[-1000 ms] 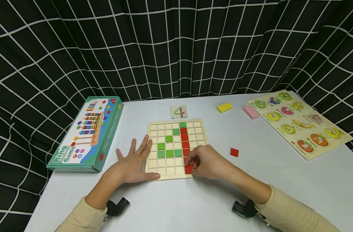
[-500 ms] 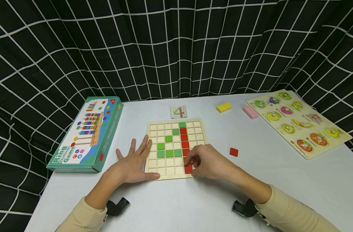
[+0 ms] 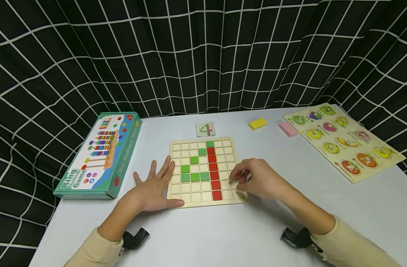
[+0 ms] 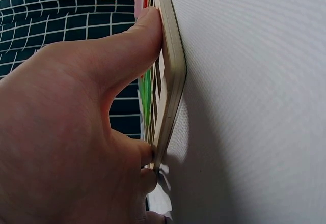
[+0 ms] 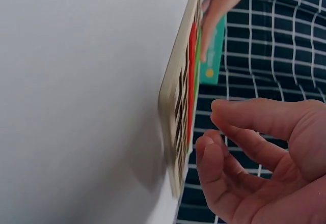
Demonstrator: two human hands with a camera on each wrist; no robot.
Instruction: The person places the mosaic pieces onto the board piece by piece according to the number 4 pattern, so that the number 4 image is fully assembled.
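A wooden grid board (image 3: 228, 142) lies flat on the white table. It holds a column of red tiles (image 3: 212, 167) and a diagonal and row of green tiles (image 3: 194, 177). My left hand (image 3: 156, 187) lies flat with straight fingers on the board's left edge. The left wrist view shows its thumb (image 4: 132, 35) pressed against the board's rim (image 4: 173, 66). My right hand (image 3: 237, 178) hovers over the board's right side with fingers loosely curled. In the right wrist view the right hand (image 5: 219, 132) holds nothing beside the board (image 5: 175, 96). It hides the table just right of the board.
A teal ring-game box (image 3: 99, 155) lies to the left. Behind the board are a small pattern card (image 3: 206, 129), a yellow block (image 3: 257, 124) and a pink block (image 3: 287, 129). A fruit peg puzzle (image 3: 343, 141) fills the right side. A black grid cloth hangs behind the table.
My right hand let go of the lowest red tile and moved right to the board's right edge. It now covers the spot where a loose red tile lay. The left hand stayed put.
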